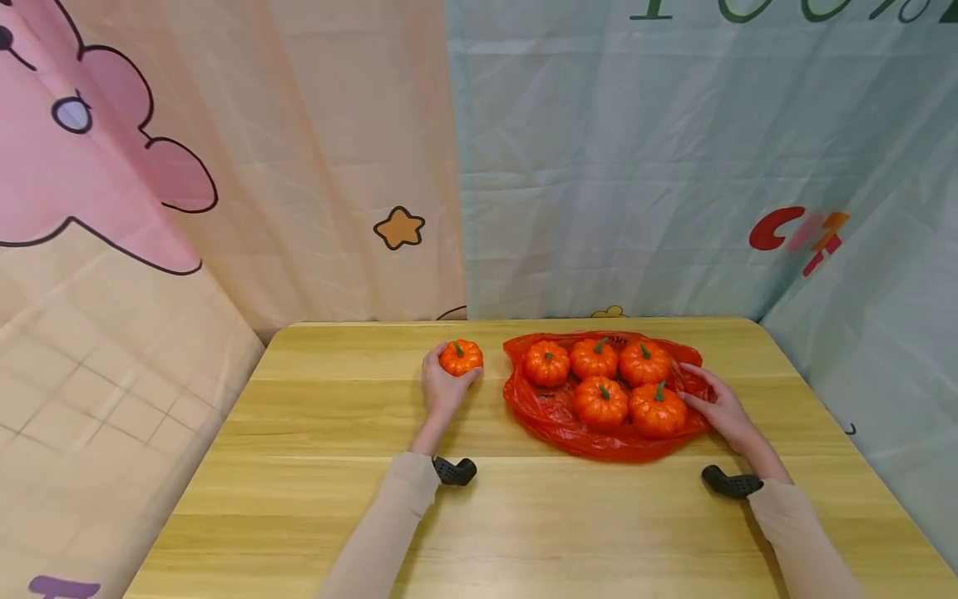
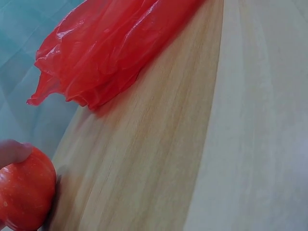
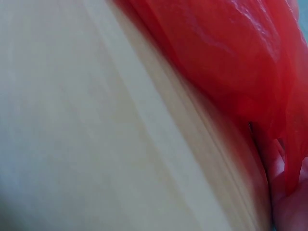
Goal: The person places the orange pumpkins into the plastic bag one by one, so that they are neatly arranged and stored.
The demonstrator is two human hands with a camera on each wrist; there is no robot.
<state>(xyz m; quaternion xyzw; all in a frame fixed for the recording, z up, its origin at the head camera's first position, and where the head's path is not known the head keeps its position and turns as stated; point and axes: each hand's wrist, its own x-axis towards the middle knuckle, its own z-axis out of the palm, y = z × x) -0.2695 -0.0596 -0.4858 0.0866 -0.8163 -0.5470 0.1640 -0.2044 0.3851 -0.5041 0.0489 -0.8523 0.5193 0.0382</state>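
Note:
My left hand (image 1: 445, 383) grips a small orange pumpkin (image 1: 461, 358) with a green stem, left of the red plastic bag (image 1: 550, 423). In the left wrist view, the thumb lies over the same pumpkin (image 2: 29, 192) at the lower left edge. The bag lies spread open, with several more pumpkins (image 1: 601, 400) in it. At the bag's right end, my right hand (image 1: 726, 412) holds its side between thumb and fingers, the thumb near a pumpkin (image 1: 657, 409). In the right wrist view, thin red plastic (image 3: 226, 53) partly covers the hand (image 3: 291, 204).
Everything stands on a light wooden table (image 1: 584, 532). A printed cloth (image 1: 337, 166) hangs right behind its back edge, with more cloth at both sides. Each wrist wears a black device (image 1: 456, 472).

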